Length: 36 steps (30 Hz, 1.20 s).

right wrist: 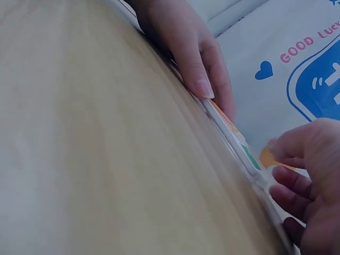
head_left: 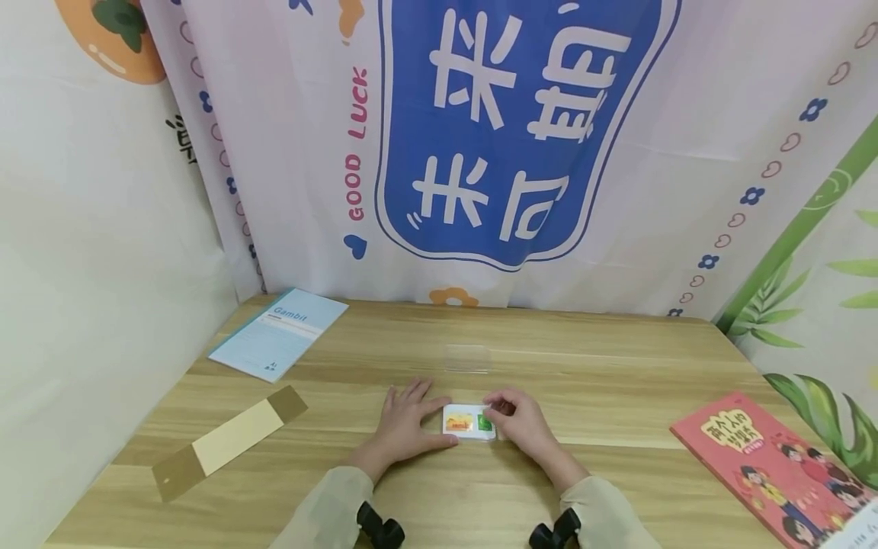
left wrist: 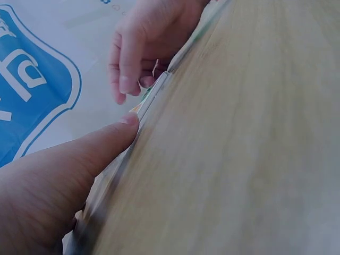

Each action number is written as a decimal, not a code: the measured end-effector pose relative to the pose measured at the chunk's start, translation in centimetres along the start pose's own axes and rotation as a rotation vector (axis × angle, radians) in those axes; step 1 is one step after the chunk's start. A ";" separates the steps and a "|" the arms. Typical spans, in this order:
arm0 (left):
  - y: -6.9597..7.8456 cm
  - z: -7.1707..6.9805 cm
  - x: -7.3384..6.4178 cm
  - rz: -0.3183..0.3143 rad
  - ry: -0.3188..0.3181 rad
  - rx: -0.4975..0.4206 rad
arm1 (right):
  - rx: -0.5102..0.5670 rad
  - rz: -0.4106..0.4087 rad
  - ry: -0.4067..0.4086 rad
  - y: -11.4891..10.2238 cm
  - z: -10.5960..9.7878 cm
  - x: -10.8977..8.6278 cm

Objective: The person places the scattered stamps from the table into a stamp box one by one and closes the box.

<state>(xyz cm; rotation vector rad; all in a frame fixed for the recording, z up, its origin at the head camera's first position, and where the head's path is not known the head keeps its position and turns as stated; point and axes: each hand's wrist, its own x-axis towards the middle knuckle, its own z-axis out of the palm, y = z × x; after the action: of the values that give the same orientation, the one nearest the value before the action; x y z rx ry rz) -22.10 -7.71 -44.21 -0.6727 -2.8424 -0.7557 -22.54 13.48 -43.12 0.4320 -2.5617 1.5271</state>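
A small flat white rectangular case [head_left: 469,435] with an orange and yellow picture patch [head_left: 459,422] and a green patch [head_left: 484,421] lies on the wooden table. My left hand [head_left: 406,425] holds its left end between thumb and forefinger, the other fingers spread on the table. In the left wrist view, the left thumb [left wrist: 109,143] presses on the case's near edge. At the right end, my right hand [head_left: 524,425] has loosely bent fingers over the green patch. The right fingertips [right wrist: 276,172] show nothing between them in the right wrist view.
A clear rectangular plastic piece [head_left: 468,358] lies beyond the case. To the left are a light blue notebook [head_left: 281,332] and a brown and cream strip [head_left: 236,438]. A red picture book [head_left: 775,465] lies at right. Printed cloth [head_left: 302,191] hangs behind the table.
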 end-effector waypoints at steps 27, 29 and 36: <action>-4.3 -1.2 8.5 -0.228 -0.091 0.048 | -0.486 0.193 -0.278 2.6 -2.5 8.8; -4.4 -1.1 8.7 -0.241 -0.111 0.064 | -0.496 0.197 -0.291 2.7 -2.3 8.8; -4.0 -1.4 8.9 -0.261 -0.160 0.043 | -0.489 0.210 -0.294 2.7 -2.1 9.0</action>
<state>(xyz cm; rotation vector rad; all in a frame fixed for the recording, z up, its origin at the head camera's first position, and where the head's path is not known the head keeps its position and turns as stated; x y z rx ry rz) -31.87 -8.00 -42.76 -0.3745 -3.1247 -0.7010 -32.05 14.95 -42.09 0.3531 -3.1631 0.8743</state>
